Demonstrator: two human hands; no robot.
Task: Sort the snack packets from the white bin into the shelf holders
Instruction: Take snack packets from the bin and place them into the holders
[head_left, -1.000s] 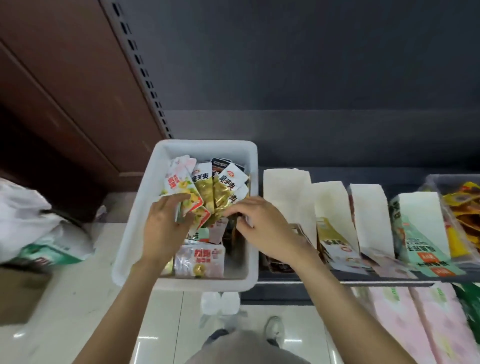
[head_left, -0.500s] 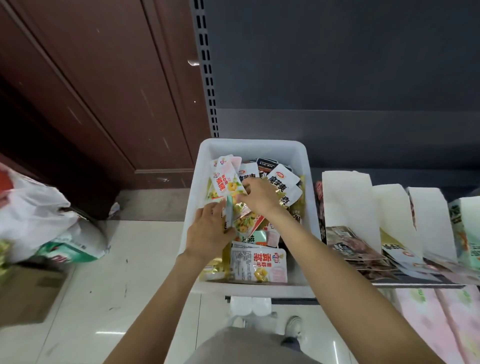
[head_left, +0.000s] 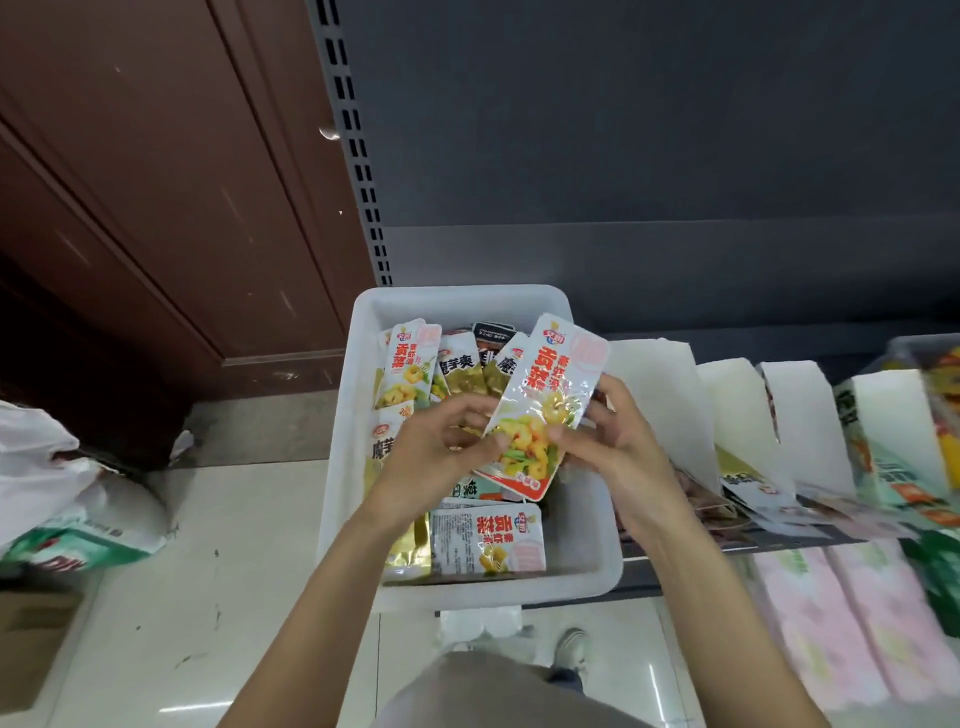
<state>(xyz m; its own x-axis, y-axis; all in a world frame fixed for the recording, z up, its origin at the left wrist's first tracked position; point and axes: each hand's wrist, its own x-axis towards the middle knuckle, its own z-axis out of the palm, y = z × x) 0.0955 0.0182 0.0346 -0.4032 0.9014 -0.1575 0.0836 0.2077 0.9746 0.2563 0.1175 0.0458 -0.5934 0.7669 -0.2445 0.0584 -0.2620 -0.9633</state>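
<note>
Mid-pick: left hand (head_left: 436, 457) and right hand (head_left: 608, 441) both pinching one red-and-white packet (head_left: 540, 410) above the white bin (head_left: 343, 467), probably headed next for a shelf holder (head_left: 660, 384).

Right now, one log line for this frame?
phase: pick | left hand: holds packet | right hand: holds packet | packet: lifted above bin | holders: not yet reached

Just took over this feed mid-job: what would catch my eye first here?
The glossy white and red snack packet with a yellow food picture, held up over the white plastic bin at centre, gripped by the left hand and right hand. More packets fan along the bin's far end. To the right stands a row of white paper shelf holders.
</note>
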